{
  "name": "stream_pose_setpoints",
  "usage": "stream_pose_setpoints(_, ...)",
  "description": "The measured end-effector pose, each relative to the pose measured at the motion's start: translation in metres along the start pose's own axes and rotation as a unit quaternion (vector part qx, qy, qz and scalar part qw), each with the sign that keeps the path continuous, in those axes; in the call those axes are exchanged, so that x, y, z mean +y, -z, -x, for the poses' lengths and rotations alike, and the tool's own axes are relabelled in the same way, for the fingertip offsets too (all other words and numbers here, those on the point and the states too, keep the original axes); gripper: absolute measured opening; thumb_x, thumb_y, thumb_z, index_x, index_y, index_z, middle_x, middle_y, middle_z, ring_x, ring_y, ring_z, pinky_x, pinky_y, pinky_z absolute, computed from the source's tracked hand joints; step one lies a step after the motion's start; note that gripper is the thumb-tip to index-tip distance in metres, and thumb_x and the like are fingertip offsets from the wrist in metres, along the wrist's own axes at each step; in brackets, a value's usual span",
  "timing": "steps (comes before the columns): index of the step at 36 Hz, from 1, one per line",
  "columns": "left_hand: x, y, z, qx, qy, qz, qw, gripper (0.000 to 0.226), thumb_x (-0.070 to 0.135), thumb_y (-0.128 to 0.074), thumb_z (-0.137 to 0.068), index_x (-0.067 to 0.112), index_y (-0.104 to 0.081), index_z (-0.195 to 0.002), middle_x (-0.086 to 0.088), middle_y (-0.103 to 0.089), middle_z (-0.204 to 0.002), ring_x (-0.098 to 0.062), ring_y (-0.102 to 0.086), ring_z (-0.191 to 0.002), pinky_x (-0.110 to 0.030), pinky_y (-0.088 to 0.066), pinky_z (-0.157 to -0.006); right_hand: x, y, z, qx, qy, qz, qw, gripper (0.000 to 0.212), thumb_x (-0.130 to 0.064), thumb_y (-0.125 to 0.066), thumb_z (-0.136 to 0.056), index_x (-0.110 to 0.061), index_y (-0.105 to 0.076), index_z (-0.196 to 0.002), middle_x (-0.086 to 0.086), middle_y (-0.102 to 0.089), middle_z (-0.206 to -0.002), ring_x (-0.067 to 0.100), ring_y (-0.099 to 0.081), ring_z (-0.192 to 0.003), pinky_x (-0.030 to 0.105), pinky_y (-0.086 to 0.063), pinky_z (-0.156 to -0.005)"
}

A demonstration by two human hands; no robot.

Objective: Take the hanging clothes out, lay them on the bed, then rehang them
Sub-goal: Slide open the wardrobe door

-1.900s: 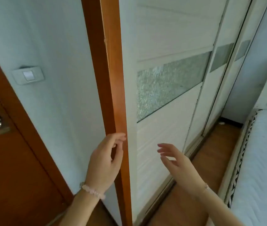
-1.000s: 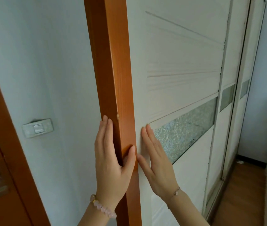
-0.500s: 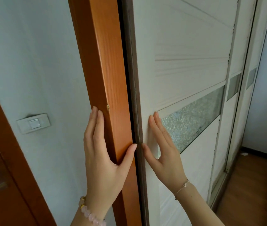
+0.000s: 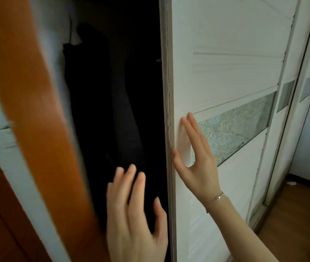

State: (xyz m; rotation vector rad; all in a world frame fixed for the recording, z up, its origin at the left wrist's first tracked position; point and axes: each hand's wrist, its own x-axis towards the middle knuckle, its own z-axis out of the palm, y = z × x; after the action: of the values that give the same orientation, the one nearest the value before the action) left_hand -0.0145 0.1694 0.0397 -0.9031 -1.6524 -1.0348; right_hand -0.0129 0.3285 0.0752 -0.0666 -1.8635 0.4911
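Observation:
The white sliding wardrobe door (image 4: 226, 76) stands partly slid to the right, leaving a dark gap. Inside the gap hang dark clothes (image 4: 97, 95), barely lit, with a lighter garment (image 4: 55, 53) at their left. My right hand (image 4: 197, 157) presses flat on the door just beside its left edge, fingers straight. My left hand (image 4: 133, 214) hovers in front of the dark opening with fingers spread and holds nothing.
An orange wooden frame post (image 4: 29, 110) borders the opening on the left, with a pale wall (image 4: 2, 148) beyond it. More sliding door panels (image 4: 292, 91) run to the right. Wooden floor (image 4: 292, 220) lies at lower right.
The sliding door has moved right, opening a wide dark gap that shows hanging clothes. My left hand has let go of the wooden post and now floats before the gap.

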Motion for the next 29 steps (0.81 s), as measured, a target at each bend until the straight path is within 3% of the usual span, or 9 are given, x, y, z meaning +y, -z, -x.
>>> stream_pose_setpoints(3, 0.003, -0.05, 0.009, -0.106, 0.092, 0.052, 0.989, 0.067, 0.031, -0.054, -0.079, 0.024, -0.03, -0.141, 0.006, -0.034, -0.145, 0.004, -0.018, -0.144, -0.031, -0.037, -0.111, 0.024, 0.009, -0.011, -0.005, 0.021, 0.011, 1.0, 0.066, -0.017, -0.06, -0.086, -0.011, -0.033, -0.145, -0.003, -0.023, -0.154, 0.015, -0.021, -0.145, 0.038, -0.028, -0.116)
stream_pose_setpoints(6, 0.005, -0.095, 0.011, -0.233, 0.2, 0.122, 0.944, 0.079, 0.043, -0.059, -0.082, 0.053, -0.006, -0.141, 0.043, -0.013, -0.142, 0.012, -0.017, -0.137, -0.019, -0.029, -0.113, 0.043, 0.017, -0.022, -0.017, 0.034, 0.004, 0.999, 0.07, -0.014, -0.062, -0.084, -0.01, -0.03, -0.146, -0.002, -0.022, -0.155, 0.017, -0.019, -0.146, 0.04, -0.029, -0.115)
stream_pose_setpoints(10, 0.01, -0.152, 0.018, -0.319, 0.275, 0.228, 0.878, 0.077, 0.052, -0.066, -0.076, 0.063, -0.008, -0.126, 0.037, -0.023, -0.144, 0.006, -0.03, -0.137, -0.028, -0.032, -0.117, 0.079, 0.029, -0.035, -0.054, 0.042, -0.012, 0.998, 0.071, -0.009, -0.06, -0.084, -0.007, -0.026, -0.146, 0.003, -0.022, -0.156, 0.018, -0.016, -0.147, 0.033, -0.022, -0.118)
stream_pose_setpoints(13, 0.015, -0.183, 0.02, -0.305, 0.312, 0.232, 0.869, 0.062, 0.066, -0.06, -0.074, 0.061, -0.021, -0.122, 0.015, -0.048, -0.142, -0.004, -0.048, -0.13, -0.033, -0.043, -0.109, 0.105, 0.035, -0.042, -0.068, 0.036, -0.023, 0.997, 0.07, -0.013, -0.056, -0.086, -0.007, -0.022, -0.147, -0.001, -0.017, -0.156, 0.017, -0.013, -0.147, 0.024, -0.017, -0.118)
stream_pose_setpoints(15, 0.019, -0.201, 0.019, -0.286, 0.329, 0.234, 0.869, 0.053, 0.049, -0.065, -0.079, 0.058, -0.03, -0.118, 0.009, -0.057, -0.134, -0.005, -0.055, -0.122, -0.031, -0.047, -0.105, 0.121, 0.037, -0.047, -0.076, 0.036, -0.036, 0.996, 0.07, -0.015, -0.053, -0.088, -0.009, -0.018, -0.148, -0.003, -0.012, -0.157, 0.017, -0.011, -0.148, 0.02, -0.014, -0.118)
stream_pose_setpoints(17, 0.021, -0.219, 0.02, -0.278, 0.333, 0.24, 0.868, 0.057, 0.021, -0.068, -0.084, 0.057, -0.035, -0.115, 0.013, -0.061, -0.126, 0.0, -0.059, -0.115, -0.021, -0.049, -0.101, 0.137, 0.04, -0.052, -0.083, 0.031, -0.046, 0.995, 0.071, -0.014, -0.053, -0.088, -0.01, -0.014, -0.148, -0.005, -0.009, -0.157, 0.017, -0.008, -0.148, 0.02, -0.012, -0.118)
stream_pose_setpoints(22, 0.026, -0.262, 0.02, -0.266, 0.345, 0.27, 0.859, 0.06, 0.013, -0.071, -0.081, 0.056, -0.04, -0.111, 0.041, -0.063, -0.101, 0.021, -0.054, -0.106, 0.004, -0.043, -0.083, 0.174, 0.051, -0.063, -0.088, 0.026, -0.063, 0.994, 0.069, -0.013, -0.053, -0.09, -0.005, -0.014, -0.147, -0.001, -0.009, -0.157, 0.019, -0.007, -0.148, 0.023, -0.011, -0.118)
stream_pose_setpoints(27, 0.036, -0.309, 0.018, -0.256, 0.335, 0.294, 0.858, 0.057, 0.023, -0.075, -0.079, 0.057, -0.044, -0.111, 0.043, -0.056, -0.114, 0.013, -0.056, -0.111, -0.003, -0.047, -0.089, 0.213, 0.062, -0.077, -0.086, 0.008, -0.074, 0.994, 0.066, -0.011, -0.054, -0.09, -0.006, -0.02, -0.147, 0.004, -0.015, -0.158, 0.019, -0.008, -0.148, 0.024, -0.012, -0.119)
stream_pose_setpoints(29, 0.042, -0.327, 0.016, -0.25, 0.329, 0.307, 0.857, 0.05, 0.051, -0.076, -0.069, 0.064, -0.048, -0.108, 0.047, -0.057, -0.108, 0.017, -0.056, -0.106, -0.002, -0.047, -0.087, 0.23, 0.068, -0.081, -0.084, 0.0, -0.071, 0.994, 0.066, -0.01, -0.055, -0.09, -0.008, -0.021, -0.147, 0.004, -0.016, -0.158, 0.018, -0.008, -0.148, 0.021, -0.013, -0.118)
